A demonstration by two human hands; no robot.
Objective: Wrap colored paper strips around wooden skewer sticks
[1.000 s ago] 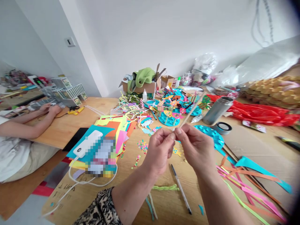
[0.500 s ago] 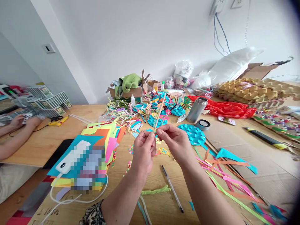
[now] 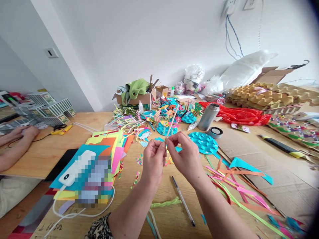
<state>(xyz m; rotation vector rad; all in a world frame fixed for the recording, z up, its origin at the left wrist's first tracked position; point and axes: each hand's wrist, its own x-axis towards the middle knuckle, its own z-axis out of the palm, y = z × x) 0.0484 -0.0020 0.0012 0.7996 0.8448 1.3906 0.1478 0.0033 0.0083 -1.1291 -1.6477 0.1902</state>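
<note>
The counter runs under everything, its left edge at eight o'clock from the hands, past the paper stack. A cardboard sheet lies at three o'clock. The left hand and right hand meet above the counter. A flask stands at two o'clock, and a pen lies at five. Smallest is the thin stick, its far end toward one o'clock; both hands' fingers pinch its near end, though any scrap between them is too small to make out. Best, I judge, to hold it firmly on the left and work it lightly on the right. Room for the elbows looks best toward six; the far tip needs care near the crowded pieces.
</note>
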